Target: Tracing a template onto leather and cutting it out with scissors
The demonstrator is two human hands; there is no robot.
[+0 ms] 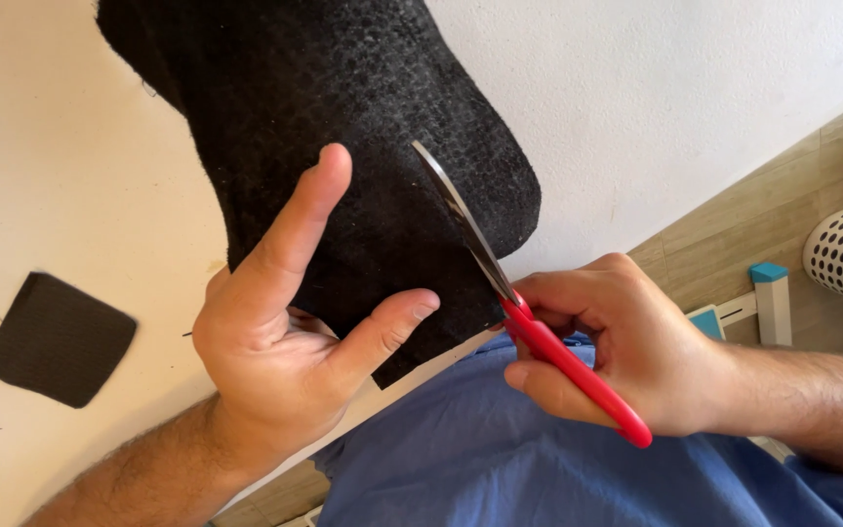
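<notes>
Right hand (626, 346) is closed around the red-handled scissors (529, 322), blades partway into the black felt (343, 127) that hangs off the table (60, 156) edge over the lap, while the left hand (285, 322) pinches the felt just beside the cut, thumb on top and fingers behind. I'd say keep that felt taut and the thumb (392, 322) clear of the blade line, and take long smooth snips rather than little chops. Small cut black piece (56, 337) sits on the table off to the left.
</notes>
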